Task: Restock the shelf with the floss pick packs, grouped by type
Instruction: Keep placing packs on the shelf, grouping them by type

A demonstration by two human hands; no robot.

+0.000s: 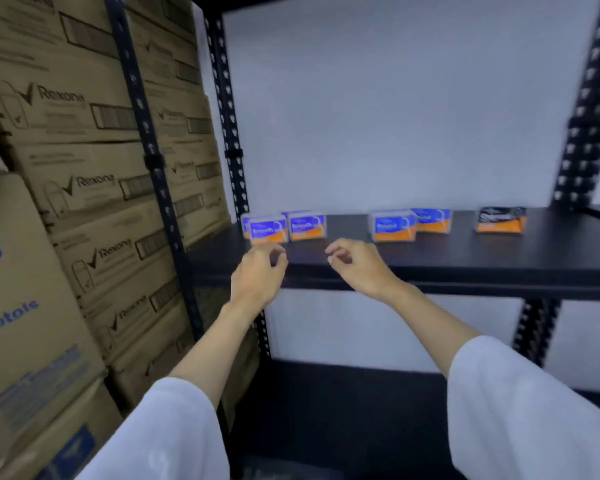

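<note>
Packs (269, 230) just beyond both empty hands (257, 271)

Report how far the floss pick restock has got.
Done: three groups stand on the shelf: Smooth packs, Round packs, and a black pack. In hand: nothing; left hand and right hand hover empty. Remaining stock is not in view.

Upright on the black metal shelf (465, 261): blue-orange "Smooth" floss pick packs (269, 230) left, blue-orange "Round" packs (394, 227) centre, one black-orange pack (501, 220) right.
</note>
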